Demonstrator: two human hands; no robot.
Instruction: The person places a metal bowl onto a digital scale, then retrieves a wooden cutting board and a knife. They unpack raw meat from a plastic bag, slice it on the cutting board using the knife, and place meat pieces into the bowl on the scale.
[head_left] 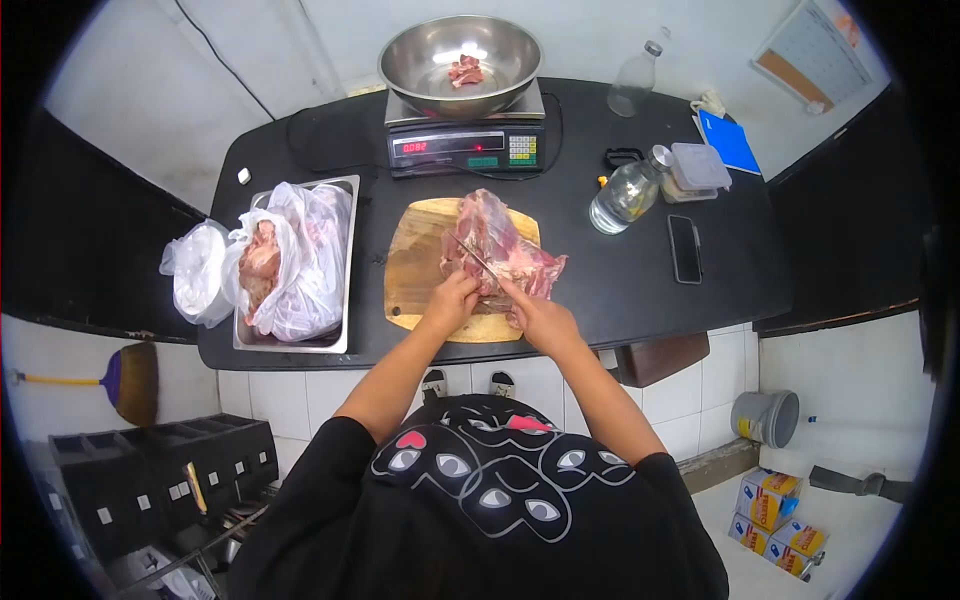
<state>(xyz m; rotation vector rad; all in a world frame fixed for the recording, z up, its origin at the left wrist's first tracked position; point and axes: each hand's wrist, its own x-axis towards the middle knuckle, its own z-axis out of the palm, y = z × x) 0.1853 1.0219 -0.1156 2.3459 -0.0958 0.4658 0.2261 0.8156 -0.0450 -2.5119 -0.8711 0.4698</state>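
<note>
A large piece of raw meat lies on a wooden cutting board, its right end reaching past the board's edge. My right hand is closed round the handle of a knife. The blade points up and left across the meat. My left hand presses closed fingers on the meat's lower left edge, close to the blade. Behind the board, a digital scale bears a steel bowl with a small heap of meat pieces in it.
At the left stands a steel tray with bagged meat, beside a white plastic bag. Rightward on the black table are a water bottle, a phone, a plastic container and a blue notebook.
</note>
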